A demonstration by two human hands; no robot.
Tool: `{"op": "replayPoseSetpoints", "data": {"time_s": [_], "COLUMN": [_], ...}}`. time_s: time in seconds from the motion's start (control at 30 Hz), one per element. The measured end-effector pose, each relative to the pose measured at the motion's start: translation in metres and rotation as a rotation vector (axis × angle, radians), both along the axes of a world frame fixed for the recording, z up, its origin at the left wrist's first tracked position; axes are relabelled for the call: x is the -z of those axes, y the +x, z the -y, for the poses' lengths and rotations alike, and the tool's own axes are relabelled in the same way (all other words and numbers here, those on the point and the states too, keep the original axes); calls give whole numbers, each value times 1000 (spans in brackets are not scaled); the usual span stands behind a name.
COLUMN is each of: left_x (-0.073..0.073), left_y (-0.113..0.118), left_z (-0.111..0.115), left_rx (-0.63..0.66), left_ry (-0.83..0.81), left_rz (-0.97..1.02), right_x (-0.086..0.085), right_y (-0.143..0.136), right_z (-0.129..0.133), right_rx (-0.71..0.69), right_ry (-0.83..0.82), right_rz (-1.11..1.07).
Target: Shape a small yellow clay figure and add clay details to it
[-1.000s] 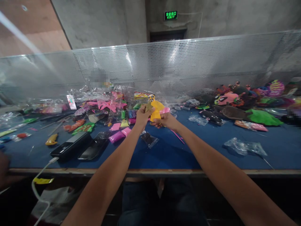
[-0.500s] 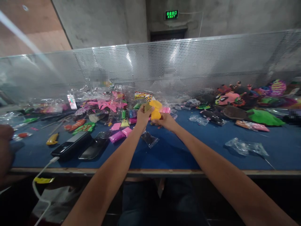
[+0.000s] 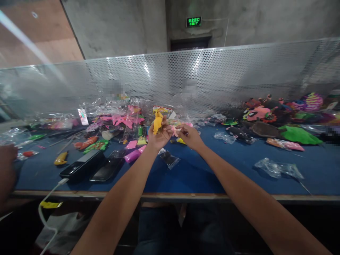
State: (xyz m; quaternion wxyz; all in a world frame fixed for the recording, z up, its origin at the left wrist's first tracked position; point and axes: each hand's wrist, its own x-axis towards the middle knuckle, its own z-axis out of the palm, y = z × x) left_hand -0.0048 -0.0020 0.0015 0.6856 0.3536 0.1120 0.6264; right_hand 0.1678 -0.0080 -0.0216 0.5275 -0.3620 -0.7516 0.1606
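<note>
My left hand [image 3: 158, 141] is turned palm up and holds a yellow modelling-clay figure [image 3: 158, 122] against its fingers. The figure stands roughly upright, with small points at its top. Close by on the right, my right hand [image 3: 191, 136] pinches at a small light-pink piece [image 3: 175, 131], probably soft clay. My left fingertips also reach this piece, and its far part is hidden. Below the hands a bit of yellow [image 3: 181, 141] shows on the table. Nearer to me lies a small clear bag with black contents [image 3: 170, 159].
Pink and purple clay packets [image 3: 132, 155] lie left of my forearm, beside a phone [image 3: 107, 170] and a cabled black device [image 3: 81, 164]. Clay figures [image 3: 259, 115] crowd the right; clear wrappers [image 3: 277, 168] lie nearer. A mesh panel [image 3: 159, 78] stands behind. Another person's hand [image 3: 7, 159] is far left.
The yellow figure has moved left and now rests in my left hand alone, which has turned palm up. My right hand has left it and now pinches at the pink piece.
</note>
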Motion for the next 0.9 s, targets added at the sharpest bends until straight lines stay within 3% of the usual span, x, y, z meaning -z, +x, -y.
{"op": "replayPoseSetpoints", "data": {"time_s": [0.23, 0.43, 0.6, 0.9], "left_x": [-5, -7, -7, -9], "left_y": [5, 16, 19, 19], "left_z": [5, -6, -5, -1], "left_rx": [65, -195, -271, -182], "left_ry": [32, -196, -172, -153], "left_rz": [-101, -173, -259, -269], "right_x": [-6, -10, -9, -5], "right_y": [-2, -2, -3, 0], "right_z": [8, 10, 6, 0], "right_rx": [-24, -11, -37, -102], "right_ry": [38, -27, -9, -29], "right_rz": [-71, -239, -140, -19]}}
